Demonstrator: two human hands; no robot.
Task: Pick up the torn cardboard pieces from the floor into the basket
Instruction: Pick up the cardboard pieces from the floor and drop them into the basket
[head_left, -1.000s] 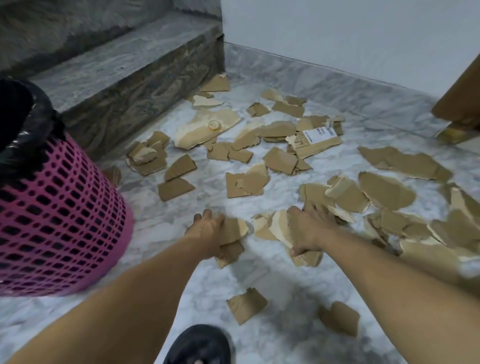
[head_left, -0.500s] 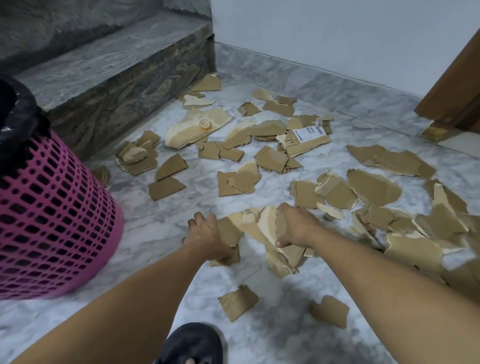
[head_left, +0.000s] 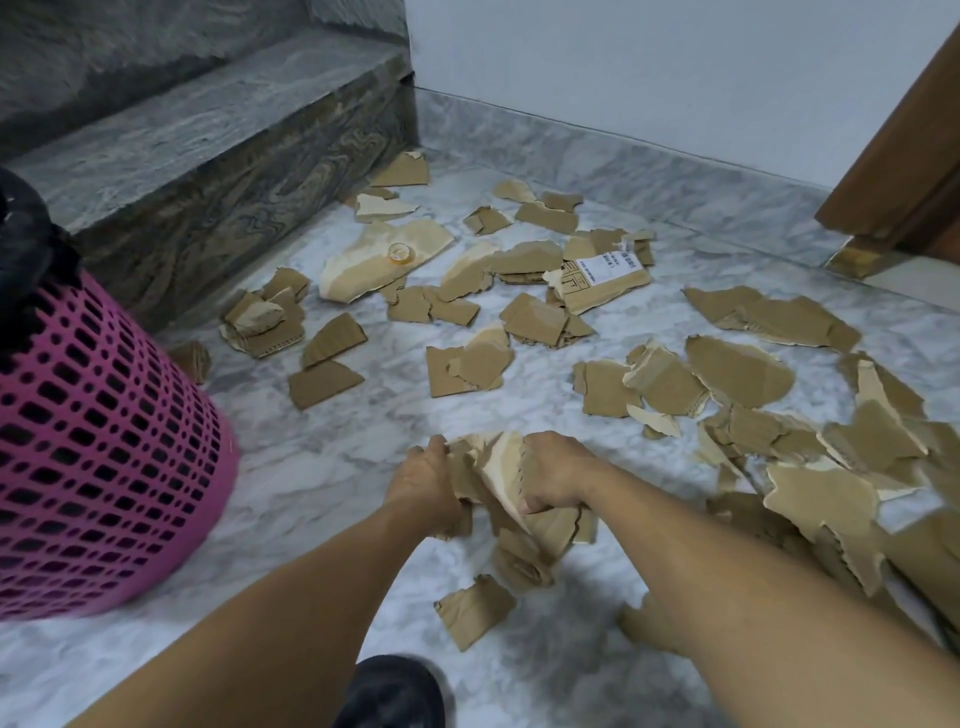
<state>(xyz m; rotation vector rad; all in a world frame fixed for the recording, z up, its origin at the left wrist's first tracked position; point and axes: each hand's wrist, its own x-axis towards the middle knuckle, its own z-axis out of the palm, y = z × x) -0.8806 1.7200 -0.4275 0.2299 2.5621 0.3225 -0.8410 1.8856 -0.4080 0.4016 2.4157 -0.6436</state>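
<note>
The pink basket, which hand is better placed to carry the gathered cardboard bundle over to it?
Left. The left hand grips the bundle on the side nearer the pink basket; the right hand holds its far side.

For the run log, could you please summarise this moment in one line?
hands: left and right squeezing cardboard bundle | basket: left | floor: many pieces remain

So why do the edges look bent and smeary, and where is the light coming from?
Head view: the wide lens bows the step and wall line; the cardboard at lower right is blurred, while pieces at the centre stay sharp; soft, even light with a pale sheen on the floor and a dim shadow under the arms; no harsh glare.
</note>
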